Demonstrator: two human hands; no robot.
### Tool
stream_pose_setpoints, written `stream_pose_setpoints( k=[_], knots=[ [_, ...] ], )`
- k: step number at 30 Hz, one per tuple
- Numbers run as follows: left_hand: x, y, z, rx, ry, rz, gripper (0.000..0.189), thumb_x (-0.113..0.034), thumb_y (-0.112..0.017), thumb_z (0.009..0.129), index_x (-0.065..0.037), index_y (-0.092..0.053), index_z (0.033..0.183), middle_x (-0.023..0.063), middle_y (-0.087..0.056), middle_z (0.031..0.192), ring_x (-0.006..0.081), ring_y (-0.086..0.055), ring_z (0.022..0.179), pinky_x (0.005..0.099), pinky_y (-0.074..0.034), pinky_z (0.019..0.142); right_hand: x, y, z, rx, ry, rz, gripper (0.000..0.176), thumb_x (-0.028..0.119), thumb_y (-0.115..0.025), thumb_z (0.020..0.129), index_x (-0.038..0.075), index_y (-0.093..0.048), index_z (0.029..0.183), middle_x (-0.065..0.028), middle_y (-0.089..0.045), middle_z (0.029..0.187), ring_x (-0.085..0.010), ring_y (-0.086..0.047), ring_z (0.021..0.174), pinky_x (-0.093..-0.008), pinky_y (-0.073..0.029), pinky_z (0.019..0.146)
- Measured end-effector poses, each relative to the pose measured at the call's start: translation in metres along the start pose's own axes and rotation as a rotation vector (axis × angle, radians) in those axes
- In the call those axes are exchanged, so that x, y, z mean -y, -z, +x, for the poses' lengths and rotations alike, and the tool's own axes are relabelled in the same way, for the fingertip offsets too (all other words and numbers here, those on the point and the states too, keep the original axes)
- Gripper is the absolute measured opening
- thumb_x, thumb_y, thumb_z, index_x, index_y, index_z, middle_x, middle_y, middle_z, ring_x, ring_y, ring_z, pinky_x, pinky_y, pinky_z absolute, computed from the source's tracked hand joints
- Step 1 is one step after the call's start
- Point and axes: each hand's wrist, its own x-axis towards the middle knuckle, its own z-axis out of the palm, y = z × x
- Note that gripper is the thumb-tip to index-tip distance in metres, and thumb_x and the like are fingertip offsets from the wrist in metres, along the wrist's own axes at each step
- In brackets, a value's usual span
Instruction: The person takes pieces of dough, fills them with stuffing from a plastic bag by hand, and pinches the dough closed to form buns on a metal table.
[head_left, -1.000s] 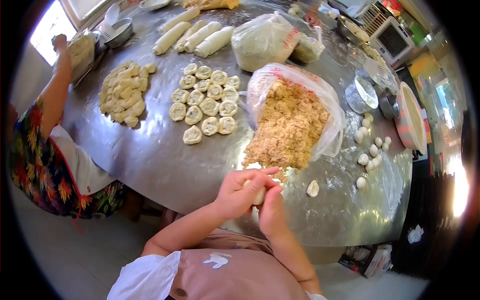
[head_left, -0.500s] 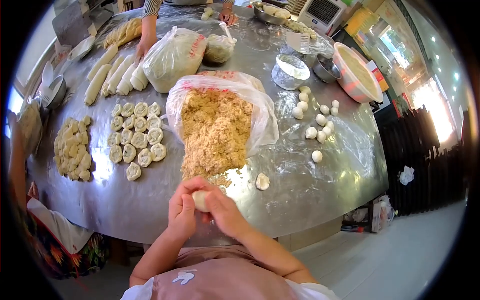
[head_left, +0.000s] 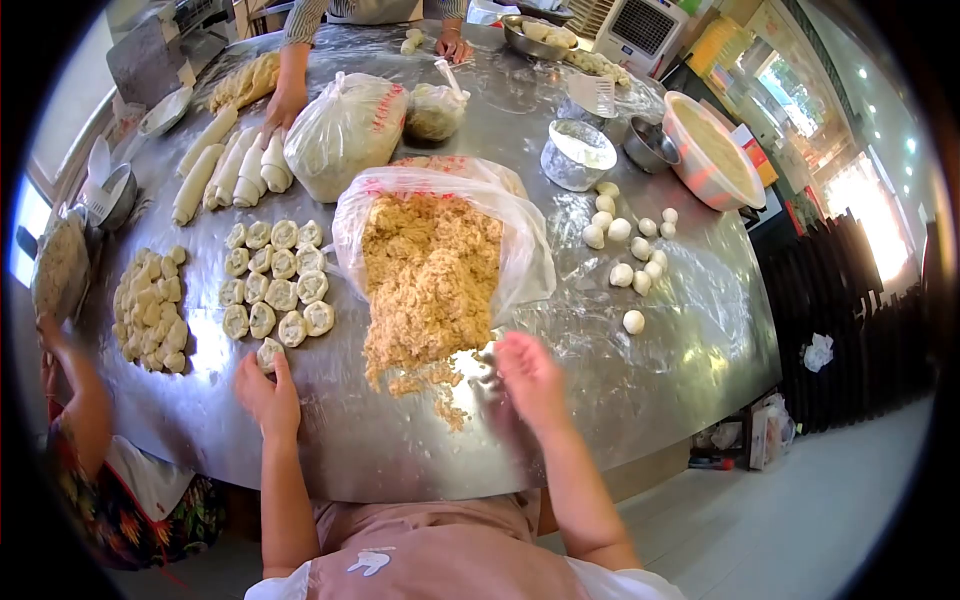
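My left hand (head_left: pixel 268 400) is at the near end of the rows of round filled buns (head_left: pixel 283 264), its thumb and fingers closed around the nearest pleated bun (head_left: pixel 268 354). That bun rests on the steel table. My right hand (head_left: pixel 531 378) is low over the table, right of the crumbly brown filling (head_left: pixel 435 270). Its fingers are bent and blurred, and whatever lies beneath the palm is hidden. The filling spills towards me from an open plastic bag (head_left: pixel 525 225).
Small white dough balls (head_left: pixel 620 230) lie to the right, near a flour tub (head_left: pixel 578 155) and a large basin (head_left: pixel 712 150). Dough pieces (head_left: pixel 150 310) and dough rolls (head_left: pixel 235 170) are on the left. Across the table, another person's hand (head_left: pixel 287 102) touches the rolls.
My hands have parted from the bun they cupped together. The left moved left to the bun rows; the right moved right, over where a small dough piece lay. The view has shifted slightly.
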Motion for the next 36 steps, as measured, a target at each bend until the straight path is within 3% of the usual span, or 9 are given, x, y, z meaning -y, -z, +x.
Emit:
stream_pose_setpoints(
  k=[3,5,8,12,17,21,24,27,36],
  knots=[
    [-0.017,0.012,0.006,0.122,0.038,-0.012,0.038,-0.024,-0.066,0.086,0.002,-0.053,0.111,0.02,-0.058,0.107,0.0349,-0.051,0.106,0.0424,-0.039,0.092,0.018,-0.036,-0.021,0.149,0.126,-0.367,0.048,0.029,-0.074,0.079,0.006,-0.059,0.118,-0.0097,-0.066,0.101,-0.017,-0.062,0.075,-0.0292,-0.052,0.068],
    [-0.024,0.015,0.009,0.166,0.083,-0.034,0.033,-0.023,-0.068,0.084,0.0,-0.055,0.102,0.0176,-0.06,0.099,0.0329,-0.053,0.102,0.0423,-0.041,0.087,0.01,-0.057,-0.017,0.031,0.592,-0.63,0.052,0.031,-0.076,0.075,0.008,-0.059,0.118,-0.0112,-0.063,0.099,-0.0258,-0.062,0.079,-0.0345,-0.052,0.069],
    [-0.025,0.011,0.004,0.176,0.065,-0.182,0.031,-0.017,-0.071,0.081,-0.001,-0.052,0.099,0.0162,-0.059,0.093,0.0333,-0.057,0.088,0.0411,-0.045,0.077,0.02,-0.083,-0.019,0.031,0.609,-0.756,0.039,0.029,-0.073,0.077,0.008,-0.061,0.108,-0.0123,-0.058,0.092,-0.0323,-0.06,0.079,-0.0391,-0.051,0.069],
    [-0.019,0.008,-0.007,0.217,0.166,-0.685,0.033,-0.008,-0.069,0.082,0.0,-0.051,0.108,0.0085,-0.059,0.089,0.0239,-0.06,0.08,0.0333,-0.049,0.073,0.008,-0.095,-0.015,0.206,0.405,-0.741,0.013,0.019,-0.064,0.085,0.007,-0.058,0.087,-0.0141,-0.055,0.085,-0.034,-0.058,0.077,-0.0421,-0.049,0.068],
    [-0.029,0.037,-0.013,0.738,0.778,-1.429,0.026,-0.007,-0.063,0.086,-0.001,-0.055,0.111,0.005,-0.061,0.1,0.0164,-0.061,0.086,0.0278,-0.049,0.075,0.009,-0.059,-0.013,0.249,0.406,-0.689,0.026,0.021,-0.071,0.08,0.006,-0.061,0.099,-0.0138,-0.057,0.093,-0.0327,-0.059,0.082,-0.0393,-0.05,0.072],
    [-0.042,0.037,-0.024,0.915,0.927,-1.823,0.024,-0.012,-0.06,0.087,-0.003,-0.058,0.109,0.0088,-0.062,0.103,0.0189,-0.059,0.096,0.032,-0.048,0.08,0.027,-0.062,-0.019,0.098,0.377,-0.753,0.038,0.021,-0.072,0.077,0.004,-0.059,0.108,-0.0178,-0.056,0.102,-0.0353,-0.057,0.092,-0.0421,-0.049,0.078],
    [-0.077,0.053,-0.03,1.013,1.103,-1.913,0.023,-0.014,-0.058,0.09,-0.003,-0.057,0.11,0.0152,-0.058,0.111,0.0269,-0.059,0.096,0.0364,-0.049,0.084,0.005,-0.082,-0.018,0.162,0.335,-0.707,0.025,0.013,-0.067,0.079,0.005,-0.061,0.103,-0.0176,-0.057,0.096,-0.0356,-0.059,0.086,-0.0428,-0.049,0.074],
    [-0.088,0.058,-0.035,1.076,0.966,-1.905,0.023,-0.014,-0.055,0.093,-0.003,-0.055,0.114,0.0156,-0.059,0.111,0.0271,-0.06,0.099,0.0364,-0.053,0.084,0.007,-0.088,-0.022,0.273,0.361,-0.692,0.017,0.01,-0.065,0.081,0.008,-0.064,0.098,-0.0139,-0.06,0.09,-0.0335,-0.06,0.084,-0.04,-0.05,0.073],
    [-0.072,0.056,-0.044,1.015,0.956,-1.678,0.032,-0.011,-0.054,0.094,-0.001,-0.047,0.124,0.0141,-0.059,0.113,0.0265,-0.061,0.102,0.0333,-0.053,0.087,0.027,-0.047,-0.039,0.19,0.116,-0.866,0.076,0.039,-0.083,0.066,0.001,-0.05,0.122,-0.0159,-0.048,0.121,-0.0312,-0.057,0.102,-0.0374,-0.049,0.086]
  ],
)
